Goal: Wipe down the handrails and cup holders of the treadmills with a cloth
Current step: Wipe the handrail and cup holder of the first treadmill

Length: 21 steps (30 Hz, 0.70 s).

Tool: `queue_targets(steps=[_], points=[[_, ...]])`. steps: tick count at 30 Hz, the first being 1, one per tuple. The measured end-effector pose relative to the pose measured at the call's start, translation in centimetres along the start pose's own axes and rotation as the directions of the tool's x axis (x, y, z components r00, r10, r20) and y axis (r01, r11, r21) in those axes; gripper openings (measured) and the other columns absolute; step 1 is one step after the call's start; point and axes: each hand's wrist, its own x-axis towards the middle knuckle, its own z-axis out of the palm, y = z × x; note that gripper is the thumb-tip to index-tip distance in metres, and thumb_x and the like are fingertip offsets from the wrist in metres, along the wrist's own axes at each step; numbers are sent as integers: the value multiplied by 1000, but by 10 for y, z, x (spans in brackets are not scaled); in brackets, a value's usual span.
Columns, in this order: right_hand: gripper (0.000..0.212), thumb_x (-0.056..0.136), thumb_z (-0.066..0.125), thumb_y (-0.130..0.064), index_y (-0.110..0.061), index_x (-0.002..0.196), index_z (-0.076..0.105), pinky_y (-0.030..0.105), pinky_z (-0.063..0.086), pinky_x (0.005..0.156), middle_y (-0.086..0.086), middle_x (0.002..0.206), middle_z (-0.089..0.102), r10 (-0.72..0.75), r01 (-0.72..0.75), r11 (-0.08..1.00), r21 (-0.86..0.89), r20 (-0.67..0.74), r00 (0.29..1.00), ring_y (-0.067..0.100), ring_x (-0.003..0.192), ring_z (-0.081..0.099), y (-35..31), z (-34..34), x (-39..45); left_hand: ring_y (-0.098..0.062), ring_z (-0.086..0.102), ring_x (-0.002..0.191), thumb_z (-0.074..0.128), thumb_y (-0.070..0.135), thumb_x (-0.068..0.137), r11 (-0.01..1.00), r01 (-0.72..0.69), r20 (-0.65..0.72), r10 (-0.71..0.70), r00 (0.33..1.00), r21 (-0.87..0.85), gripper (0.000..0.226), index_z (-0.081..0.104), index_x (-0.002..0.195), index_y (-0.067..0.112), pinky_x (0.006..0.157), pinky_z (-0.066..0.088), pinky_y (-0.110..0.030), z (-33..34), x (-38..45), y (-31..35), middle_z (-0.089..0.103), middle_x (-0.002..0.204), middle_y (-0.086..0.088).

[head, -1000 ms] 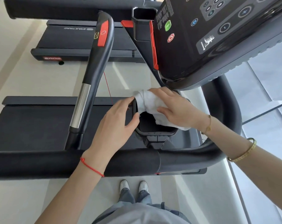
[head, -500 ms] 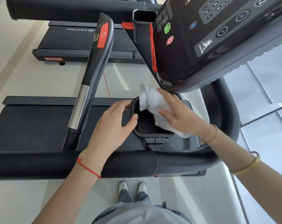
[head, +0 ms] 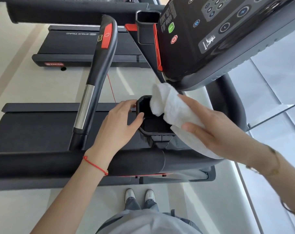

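A black cup holder (head: 152, 126) hangs under the treadmill console (head: 228, 31) in the middle of the view. My left hand (head: 117, 124) grips its left rim, thumb over the edge. My right hand (head: 216, 130) holds a white cloth (head: 170, 105) against the holder's right and far rim; the cloth's bunched end sticks up above the opening. A black padded handrail (head: 59, 163) runs across in front of me, under my left wrist. A second handrail (head: 99, 68) with a red patch and a silver section slants away to the left.
A second cup holder (head: 146, 26) sits farther back beside the console. The treadmill belt (head: 33, 129) lies below the rails, and another treadmill (head: 75, 46) stands beyond on the pale floor. A glass wall (head: 278, 107) is on the right. My shoes (head: 140, 195) show below.
My right hand has slid the cloth from over the holder's near-left rim toward its far right side and lifted it. My left hand stays on the left rim.
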Motion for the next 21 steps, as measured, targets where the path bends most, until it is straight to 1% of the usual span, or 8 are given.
queue_targets(steps=[2,6,8,11,13,16,18,21], points=[[58,99,47,-29,-16,151,25,-3,26,88,-28,117,46,-94,90,995,36,126,988,-19,97,42,-1,2,1,-2,54,106,47,41,90,1000,-4,3,4,1000,-27,45,55,132,26,92,47,-25,-1,0,0,61,123,11],[54,102,41,-28,-17,152,24,-3,25,87,-13,131,46,-125,129,992,7,302,945,-10,97,38,-2,22,14,0,51,102,38,23,101,996,19,-21,-21,1000,-90,35,58,130,23,85,40,-14,-1,1,-5,62,121,9],[47,103,38,-31,-13,146,34,3,29,89,-4,129,55,-148,166,985,-35,309,940,3,103,47,-5,32,26,-1,52,104,37,17,103,996,23,-32,-26,999,-84,35,58,130,22,86,41,-15,-1,1,-6,62,122,9],[37,103,34,-36,-10,127,47,23,33,82,2,101,64,-125,175,971,-161,278,952,23,90,57,-8,45,39,-7,59,109,34,7,100,995,11,-44,-16,999,-102,40,58,129,20,95,47,-25,-1,1,-6,64,123,5],[37,104,33,-38,-12,123,50,23,30,77,-1,99,64,-134,201,948,-245,267,954,24,88,57,-5,46,36,-9,61,111,33,1,98,992,-7,-59,0,998,-125,43,59,128,19,99,48,-25,-2,1,-6,66,121,4],[39,104,34,-36,-13,130,52,30,42,89,0,110,62,-184,279,912,-300,308,933,24,99,56,8,33,19,-2,60,108,36,7,100,991,-22,-71,13,997,-134,39,60,127,21,95,43,-10,-2,2,-5,66,117,10],[42,103,35,-35,-10,131,53,29,42,96,4,115,62,-229,328,874,-359,292,928,25,104,57,17,26,12,4,58,105,39,16,102,990,-21,-75,11,997,-138,33,60,127,24,91,42,-6,-1,2,-4,65,113,16],[45,102,30,-40,-11,120,59,29,43,87,3,103,65,-232,350,829,-437,301,925,26,95,60,17,29,24,10,56,102,43,24,102,989,-6,-74,-5,997,-151,30,59,127,26,89,43,-5,1,3,-5,62,110,20]])
